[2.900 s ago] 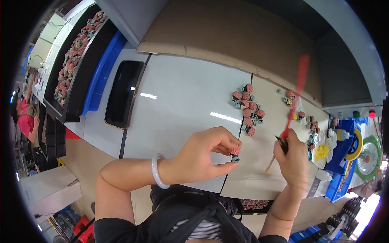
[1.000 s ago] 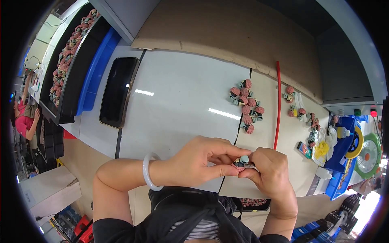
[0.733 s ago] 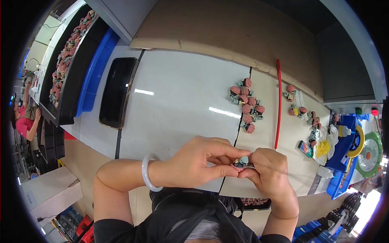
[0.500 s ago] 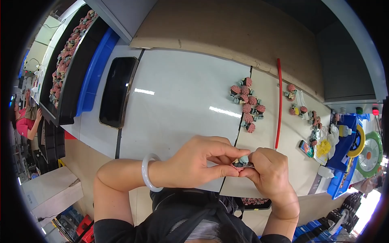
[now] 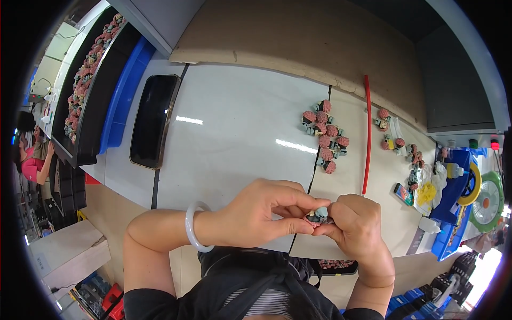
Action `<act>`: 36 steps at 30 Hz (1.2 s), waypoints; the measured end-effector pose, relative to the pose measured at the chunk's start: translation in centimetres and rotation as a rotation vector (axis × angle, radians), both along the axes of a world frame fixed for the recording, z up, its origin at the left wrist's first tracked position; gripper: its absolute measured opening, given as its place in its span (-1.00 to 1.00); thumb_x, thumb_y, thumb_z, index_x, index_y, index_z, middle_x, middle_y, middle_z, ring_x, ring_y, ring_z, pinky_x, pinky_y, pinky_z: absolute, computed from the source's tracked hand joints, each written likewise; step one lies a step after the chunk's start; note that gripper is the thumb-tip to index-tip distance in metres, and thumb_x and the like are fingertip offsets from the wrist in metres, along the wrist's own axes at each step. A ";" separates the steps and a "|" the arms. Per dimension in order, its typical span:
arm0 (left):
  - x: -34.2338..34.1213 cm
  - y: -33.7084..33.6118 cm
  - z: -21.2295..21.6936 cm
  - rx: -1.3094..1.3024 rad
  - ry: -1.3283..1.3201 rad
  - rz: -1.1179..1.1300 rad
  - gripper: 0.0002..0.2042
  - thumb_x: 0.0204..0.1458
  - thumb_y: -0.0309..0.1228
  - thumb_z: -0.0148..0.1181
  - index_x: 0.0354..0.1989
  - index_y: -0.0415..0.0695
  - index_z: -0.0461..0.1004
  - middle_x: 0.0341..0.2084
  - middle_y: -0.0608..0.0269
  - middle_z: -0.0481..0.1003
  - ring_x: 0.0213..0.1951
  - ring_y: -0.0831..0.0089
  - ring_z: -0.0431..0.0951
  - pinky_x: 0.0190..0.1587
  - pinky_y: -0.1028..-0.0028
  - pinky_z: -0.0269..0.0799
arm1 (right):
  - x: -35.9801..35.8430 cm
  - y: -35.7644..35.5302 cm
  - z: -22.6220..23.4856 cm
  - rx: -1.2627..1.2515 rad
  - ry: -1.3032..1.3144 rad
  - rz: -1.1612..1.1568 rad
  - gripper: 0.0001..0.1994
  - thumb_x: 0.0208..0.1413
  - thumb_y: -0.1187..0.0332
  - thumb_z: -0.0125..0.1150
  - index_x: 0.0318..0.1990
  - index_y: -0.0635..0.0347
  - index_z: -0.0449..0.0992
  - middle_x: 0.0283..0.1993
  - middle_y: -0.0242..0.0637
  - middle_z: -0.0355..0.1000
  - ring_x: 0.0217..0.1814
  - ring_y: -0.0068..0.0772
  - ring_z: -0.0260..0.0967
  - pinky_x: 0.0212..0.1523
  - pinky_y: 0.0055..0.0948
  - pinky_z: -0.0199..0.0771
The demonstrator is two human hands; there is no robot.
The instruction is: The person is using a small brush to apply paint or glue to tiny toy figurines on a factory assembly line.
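Between thumb and fingers, my left hand (image 5: pixel 261 212) pinches a small figurine (image 5: pixel 318 215) with pink, pale blue and black parts, just in front of my body. My right hand (image 5: pixel 356 221) is closed against the figurine's right side; a small greyish bit shows at its fingertips, too small to name. Ahead of my hands, a cluster of similar pink-topped figurines (image 5: pixel 324 141) lies on the white table (image 5: pixel 234 133). A few others (image 5: pixel 414 154) lie farther right, past a red rod (image 5: pixel 367 133).
A black phone (image 5: pixel 154 121) lies at the left, beside a blue bin (image 5: pixel 125 90) and a black tray (image 5: pixel 90 112) full of figurines. On the right are a yellow lump (image 5: pixel 426 195) on plastic, a white bottle (image 5: pixel 428 225) and a green fan (image 5: pixel 486 202). A person (image 5: pixel 34 162) sits far left.
The figurine has tilted slightly between my fingers, and my right hand has shifted a little. The things on the table lie as before.
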State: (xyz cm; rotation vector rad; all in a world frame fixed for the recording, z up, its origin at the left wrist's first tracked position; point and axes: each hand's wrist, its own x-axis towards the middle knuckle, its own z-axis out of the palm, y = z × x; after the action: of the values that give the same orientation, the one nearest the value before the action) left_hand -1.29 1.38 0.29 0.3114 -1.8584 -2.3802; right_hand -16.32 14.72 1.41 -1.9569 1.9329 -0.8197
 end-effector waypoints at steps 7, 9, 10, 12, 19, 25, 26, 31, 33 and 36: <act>0.0 0.0 0.1 -0.012 -0.006 0.006 -0.65 -0.15 -0.61 0.22 -0.10 -0.21 0.43 -0.46 0.19 0.42 -0.41 0.50 0.49 -0.30 0.56 0.49 | 0.2 0.1 -0.4 -0.009 -0.013 -0.036 -0.64 -0.29 0.10 0.29 -0.67 0.14 0.27 -0.74 -0.38 0.12 -0.73 -0.38 0.14 -0.73 -0.44 0.13; -0.1 0.1 -0.1 -0.036 0.026 0.037 -0.64 -0.17 -0.61 0.24 -0.11 -0.21 0.44 -0.48 0.19 0.44 -0.42 0.50 0.49 -0.34 0.57 0.47 | 0.2 0.2 -0.4 -0.007 -0.021 -0.056 -0.64 -0.29 0.11 0.29 -0.66 0.14 0.27 -0.74 -0.38 0.11 -0.73 -0.38 0.14 -0.73 -0.44 0.12; -0.1 0.1 0.0 -0.036 0.026 0.036 -0.64 -0.17 -0.61 0.24 -0.11 -0.21 0.44 -0.48 0.19 0.44 -0.42 0.50 0.49 -0.34 0.57 0.47 | 0.2 0.2 -0.5 -0.007 -0.021 -0.057 -0.64 -0.29 0.11 0.29 -0.66 0.14 0.27 -0.74 -0.38 0.11 -0.73 -0.38 0.14 -0.73 -0.44 0.12; -0.1 0.0 0.3 -0.155 0.024 0.054 -0.64 -0.20 -0.61 0.26 -0.13 -0.21 0.46 -0.52 0.19 0.45 -0.45 0.50 0.49 -0.38 0.57 0.45 | 0.2 0.1 -0.5 -0.017 -0.013 -0.060 -0.65 -0.28 0.12 0.29 -0.65 0.14 0.26 -0.74 -0.38 0.10 -0.73 -0.37 0.13 -0.73 -0.44 0.12; -0.1 0.2 0.3 -0.160 0.044 0.098 -0.64 -0.23 -0.62 0.27 -0.16 -0.21 0.48 -0.54 0.20 0.46 -0.49 0.49 0.48 -0.40 0.57 0.44 | 0.3 0.2 -0.6 -0.008 -0.034 -0.073 -0.65 -0.27 0.14 0.29 -0.65 0.14 0.26 -0.73 -0.37 0.10 -0.72 -0.35 0.13 -0.72 -0.42 0.13; -0.1 0.2 0.1 -0.167 0.054 0.092 -0.64 -0.22 -0.62 0.26 -0.15 -0.21 0.47 -0.54 0.20 0.45 -0.49 0.50 0.48 -0.41 0.57 0.43 | 0.3 0.1 -0.7 -0.012 -0.041 -0.076 -0.65 -0.27 0.13 0.29 -0.66 0.14 0.26 -0.73 -0.37 0.11 -0.72 -0.35 0.14 -0.72 -0.43 0.13; -0.1 0.1 0.1 -0.132 0.050 0.071 -0.64 -0.19 -0.62 0.24 -0.12 -0.21 0.46 -0.52 0.20 0.45 -0.47 0.50 0.48 -0.40 0.58 0.43 | 0.2 0.2 -0.6 -0.012 -0.025 -0.064 -0.64 -0.28 0.11 0.29 -0.67 0.13 0.26 -0.74 -0.38 0.11 -0.72 -0.36 0.14 -0.72 -0.44 0.13; 0.0 0.2 0.3 0.089 -0.068 -0.010 -0.63 -0.12 -0.65 0.17 -0.05 -0.22 0.41 -0.42 0.20 0.44 -0.39 0.54 0.47 -0.30 0.59 0.41 | -0.1 0.1 -0.4 -0.027 -0.015 -0.066 -0.60 -0.30 0.03 0.27 -0.69 0.12 0.26 -0.75 -0.40 0.11 -0.74 -0.39 0.14 -0.73 -0.46 0.12; 0.0 0.3 0.0 0.218 -0.129 -0.014 -0.63 -0.10 -0.67 0.14 -0.04 -0.25 0.38 -0.39 0.21 0.43 -0.36 0.55 0.45 -0.25 0.59 0.39 | 0.1 0.2 -0.6 -0.024 -0.031 -0.093 -0.51 -0.28 -0.11 0.17 -0.70 0.18 0.24 -0.77 -0.34 0.12 -0.75 -0.30 0.12 -0.73 -0.39 0.07; -0.1 0.3 0.1 0.211 -0.112 -0.018 -0.63 -0.10 -0.67 0.13 -0.04 -0.27 0.38 -0.41 0.22 0.42 -0.36 0.55 0.45 -0.24 0.59 0.38 | 0.1 0.3 -0.5 -0.019 -0.025 -0.110 -0.50 -0.29 -0.11 0.17 -0.72 0.18 0.23 -0.76 -0.34 0.12 -0.74 -0.30 0.12 -0.72 -0.39 0.07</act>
State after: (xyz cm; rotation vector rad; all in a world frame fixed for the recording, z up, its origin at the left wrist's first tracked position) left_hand -1.39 1.70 0.40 0.4571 -1.6599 -2.6261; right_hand -16.20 15.02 0.93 -1.8551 2.0409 -0.8905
